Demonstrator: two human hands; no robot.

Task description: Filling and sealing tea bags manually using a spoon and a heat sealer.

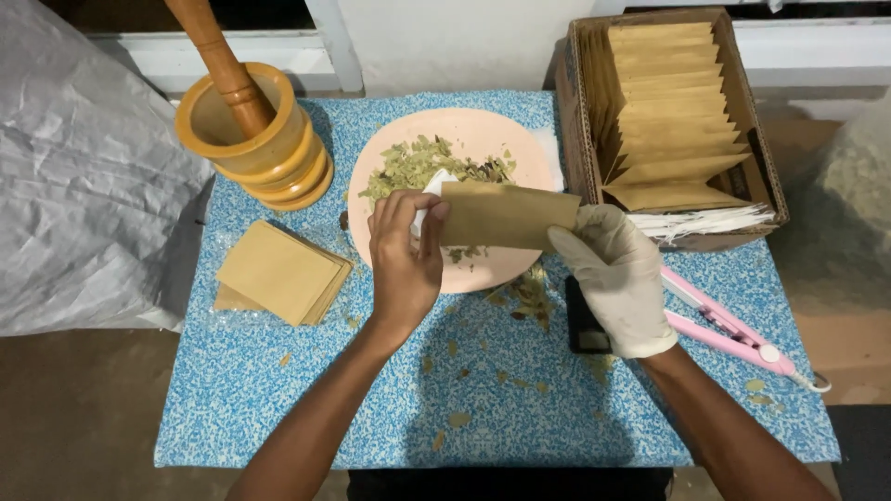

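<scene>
Head view looks down on a blue speckled counter (pixel 278 390). At mid-frame both hands hold a brown paper envelope (pixel 506 215) over a pink plate (pixel 520 153) of dried leaves (pixel 413 165): the bare left hand (pixel 404 255) pinches its left end with a white scoop (pixel 434 186), the gloved right hand (pixel 617 274) grips its right end. A wooden mortar (pixel 255 139) stands upper left, a box of envelopes (pixel 677 111) upper right.

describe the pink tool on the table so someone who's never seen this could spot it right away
Start at the blue speckled table and go to its right edge, below the cardboard box of brown envelopes. The pink tool lies there beside the gloved right hand: long, two-armed like a clamp, the only pink tool.
</scene>
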